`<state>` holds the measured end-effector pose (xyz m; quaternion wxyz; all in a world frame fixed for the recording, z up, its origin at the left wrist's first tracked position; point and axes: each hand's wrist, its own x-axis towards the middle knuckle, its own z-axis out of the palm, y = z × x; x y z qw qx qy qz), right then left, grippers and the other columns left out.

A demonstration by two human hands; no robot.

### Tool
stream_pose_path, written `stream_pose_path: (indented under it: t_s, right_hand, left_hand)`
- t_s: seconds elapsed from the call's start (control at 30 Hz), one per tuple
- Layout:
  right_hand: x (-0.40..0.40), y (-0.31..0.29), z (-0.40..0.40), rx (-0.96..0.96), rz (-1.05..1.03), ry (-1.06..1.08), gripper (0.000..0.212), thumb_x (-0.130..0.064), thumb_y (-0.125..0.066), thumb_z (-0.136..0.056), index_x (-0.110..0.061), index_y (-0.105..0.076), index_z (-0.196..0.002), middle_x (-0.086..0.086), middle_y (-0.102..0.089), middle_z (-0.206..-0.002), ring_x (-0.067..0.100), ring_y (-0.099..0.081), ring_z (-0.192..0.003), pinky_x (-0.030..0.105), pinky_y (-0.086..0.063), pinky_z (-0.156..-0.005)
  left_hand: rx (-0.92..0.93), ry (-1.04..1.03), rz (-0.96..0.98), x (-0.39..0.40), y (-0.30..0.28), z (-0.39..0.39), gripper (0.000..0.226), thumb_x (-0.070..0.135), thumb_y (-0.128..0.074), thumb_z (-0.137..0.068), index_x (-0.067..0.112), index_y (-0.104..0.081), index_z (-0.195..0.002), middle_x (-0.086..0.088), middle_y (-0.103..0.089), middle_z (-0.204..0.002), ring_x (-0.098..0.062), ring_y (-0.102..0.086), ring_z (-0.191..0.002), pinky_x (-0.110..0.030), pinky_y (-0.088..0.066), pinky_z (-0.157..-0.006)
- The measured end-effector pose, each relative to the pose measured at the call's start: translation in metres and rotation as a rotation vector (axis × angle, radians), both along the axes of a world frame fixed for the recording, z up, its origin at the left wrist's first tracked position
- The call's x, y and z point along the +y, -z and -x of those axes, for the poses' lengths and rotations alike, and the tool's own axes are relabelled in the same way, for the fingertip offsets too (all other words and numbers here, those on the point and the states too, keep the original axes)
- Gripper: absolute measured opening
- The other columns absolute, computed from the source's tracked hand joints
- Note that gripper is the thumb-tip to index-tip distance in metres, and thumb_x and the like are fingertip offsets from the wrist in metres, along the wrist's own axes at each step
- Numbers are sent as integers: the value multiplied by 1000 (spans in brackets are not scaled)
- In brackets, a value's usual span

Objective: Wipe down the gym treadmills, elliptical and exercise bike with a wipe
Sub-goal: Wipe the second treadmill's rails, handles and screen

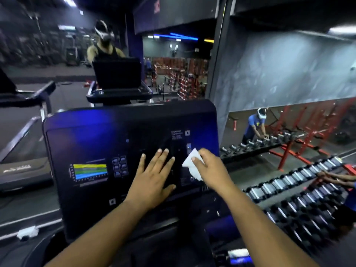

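Both forearms are stretched forward from the bottom of the view, and the treadmill console (115, 151) is being worked right at its lower right area. A white wipe (192, 164) is pinched in the grip of the right hand (209, 171), fingers curled over it so the sheet is pressed against the dark panel, apparently to keep it bunched and under pressure for a stroke. Just left of that grip, the left hand (152, 180) is laid flat on the screen, fingers straight and spread, holding nothing; it is judged to be placed there to steady the console against the push of the wiping. Further left of the flat hand, a coloured chart (89, 171) is shown on the display, an area that looks yet to be covered. Beyond the right grip and off to its side, rows of dumbbells (300, 191) are racked, and another treadmill (23, 147) is seen well to the left.
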<state>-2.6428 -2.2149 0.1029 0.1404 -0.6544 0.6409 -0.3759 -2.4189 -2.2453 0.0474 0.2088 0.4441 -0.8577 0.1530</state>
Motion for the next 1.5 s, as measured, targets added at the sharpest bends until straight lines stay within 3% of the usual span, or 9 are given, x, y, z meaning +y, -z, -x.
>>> stream_pose_path:
  t_s: [0.27,0.43,0.53,0.7,0.87,1.03,1.2,1.4,1.5]
  right_hand:
    - [-81,-70,18,-292,507,104,35,-25,-45,-107,-18,-62,-137,-6,-69,-124,13,-64,-114,27,-51,-96]
    - [-115,-3,9,248,646,-236,54,-8,-43,-104,-11,-32,-157,7,-21,-166,21,-16,-156,40,-24,-125]
    - [-127,43,18,686,556,-242,66,-34,-43,-105,-10,-16,-161,8,-4,-170,24,-7,-157,55,-17,-123]
    - [-138,30,39,802,506,-88,106,-84,-21,-87,-10,-12,-162,10,-6,-169,23,0,-157,67,-12,-120]
    - [-144,0,18,583,343,12,119,-91,-12,-81,-4,8,-160,16,15,-168,30,15,-155,64,6,-121]
    - [-147,-3,14,795,431,-119,119,-91,-24,-77,-10,-6,-162,9,3,-169,23,6,-157,69,-14,-119]
    - [-158,-39,32,459,232,186,124,-94,-18,-79,-6,18,-158,15,22,-166,31,24,-152,65,6,-121]
    - [-137,-37,-69,860,346,-320,125,-90,-34,-78,-11,20,-158,7,30,-164,25,29,-151,60,9,-123]
    - [-147,-39,-46,826,414,-173,123,-91,-32,-77,-12,11,-161,6,21,-167,24,20,-154,66,-1,-122]
  left_hand:
    - [-42,-175,155,-60,-66,31,97,73,-43,-89,21,-8,-164,-6,3,-172,-23,6,-158,-67,0,-122]
    - [-102,-217,196,-80,-47,23,100,79,-41,-86,19,-20,-163,-5,-6,-172,-23,-8,-158,-67,-7,-122]
    - [-131,-203,241,-81,-45,18,98,80,-41,-87,19,-23,-163,-4,-10,-171,-22,-12,-158,-65,-10,-123]
    - [-160,-242,264,-82,-43,21,100,80,-44,-87,19,-19,-163,-5,-9,-172,-23,-10,-158,-66,-10,-122]
    - [-178,-243,258,-83,-44,19,100,81,-41,-87,19,-19,-163,-5,-9,-172,-23,-9,-158,-66,-9,-122]
    - [-174,-238,261,-81,-46,1,102,82,-41,-85,17,-24,-162,-5,-14,-171,-23,-14,-157,-68,-13,-121]
    - [-153,-294,253,-75,-50,-47,104,85,-37,-85,18,-22,-162,-6,-12,-171,-25,-13,-157,-70,-10,-120]
    - [-120,-272,273,-69,-56,-80,104,83,-38,-85,14,-27,-161,-5,-16,-170,-23,-19,-156,-69,-12,-120]
    - [-97,-297,286,-63,-54,-117,103,83,-36,-85,14,-27,-161,-3,-16,-170,-22,-20,-156,-67,-11,-121]
